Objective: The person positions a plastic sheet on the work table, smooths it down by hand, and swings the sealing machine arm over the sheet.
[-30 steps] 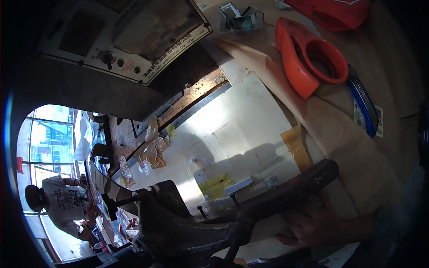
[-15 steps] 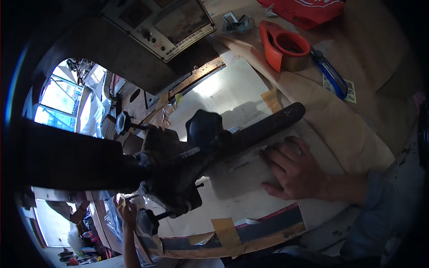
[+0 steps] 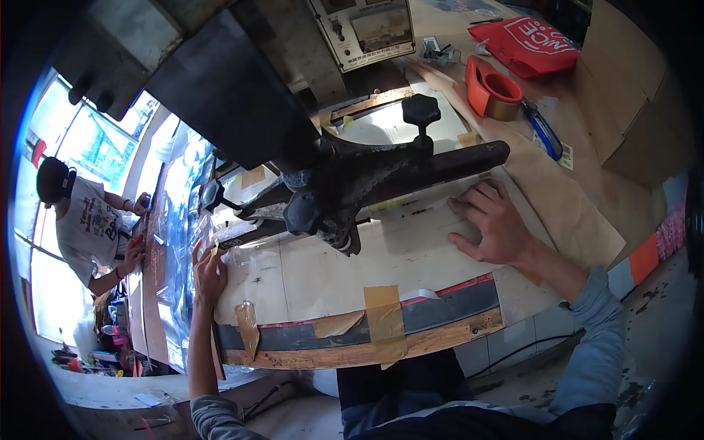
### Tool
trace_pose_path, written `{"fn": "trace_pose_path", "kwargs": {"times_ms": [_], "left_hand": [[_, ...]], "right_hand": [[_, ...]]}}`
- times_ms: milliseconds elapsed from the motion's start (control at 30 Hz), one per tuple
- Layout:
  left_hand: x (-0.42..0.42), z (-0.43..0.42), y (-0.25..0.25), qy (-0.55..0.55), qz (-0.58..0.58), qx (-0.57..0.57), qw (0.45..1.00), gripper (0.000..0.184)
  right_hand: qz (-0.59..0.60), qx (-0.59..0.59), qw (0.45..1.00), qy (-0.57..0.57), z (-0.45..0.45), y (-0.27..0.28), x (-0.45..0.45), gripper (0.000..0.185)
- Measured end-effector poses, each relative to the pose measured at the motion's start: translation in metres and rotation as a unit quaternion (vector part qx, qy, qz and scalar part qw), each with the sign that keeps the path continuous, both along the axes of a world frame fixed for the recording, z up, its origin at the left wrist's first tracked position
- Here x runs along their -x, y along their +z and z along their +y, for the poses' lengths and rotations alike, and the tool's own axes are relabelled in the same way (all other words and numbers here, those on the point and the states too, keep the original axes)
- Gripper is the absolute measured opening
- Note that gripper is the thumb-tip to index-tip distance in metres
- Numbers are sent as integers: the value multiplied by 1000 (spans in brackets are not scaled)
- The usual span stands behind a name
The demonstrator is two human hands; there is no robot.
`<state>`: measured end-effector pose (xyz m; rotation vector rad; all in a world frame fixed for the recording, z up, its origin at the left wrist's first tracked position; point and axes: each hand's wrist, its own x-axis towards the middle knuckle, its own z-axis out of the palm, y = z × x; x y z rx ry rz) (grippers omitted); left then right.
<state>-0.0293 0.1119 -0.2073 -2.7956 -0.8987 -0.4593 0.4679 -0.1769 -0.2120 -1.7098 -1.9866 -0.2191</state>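
My right hand (image 3: 493,224) rests on a pale sheet (image 3: 323,286), its fingers spread and slightly curled. At the sheet's left edge is my left hand (image 3: 209,277), with a small yellow strip (image 3: 215,248) at its fingertips that looks like tape. The fingers seem pinched on it, though the grip is partly hidden. Between my hands, a dark machine head (image 3: 330,176) with black star knobs (image 3: 303,213) and a long bar (image 3: 440,169) hangs over the sheet. Brown tape (image 3: 385,323) crosses the board's near edge.
An orange tape dispenser (image 3: 493,88), a blue cutter (image 3: 541,128) and a red bag (image 3: 524,45) lie at the back right. A cardboard box (image 3: 623,95) stands beyond them. At left, a co-worker (image 3: 88,227) has both hands on another surface beside clear plastic (image 3: 183,220).
The view has shifted, bringing both my forearms and the co-worker more fully into sight. My right hand stays on the sheet; my left stays at its left edge with the yellow strip.
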Motion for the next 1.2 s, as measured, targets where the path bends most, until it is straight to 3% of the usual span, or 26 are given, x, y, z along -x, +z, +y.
{"fn": "trace_pose_path", "kwargs": {"times_ms": [767,1067,1200], "left_hand": [[2,-2,-1,-21,-17,-45,999,33],[0,0,-3,-3,-28,-35,999,29],[-4,-6,1,10,-28,-39,999,26]], "right_hand": [[26,-58,994,93,-4,-6,-8,18],[-2,-54,998,-8,1,2,2,18],[5,-38,999,7,0,0,3,23]]}}
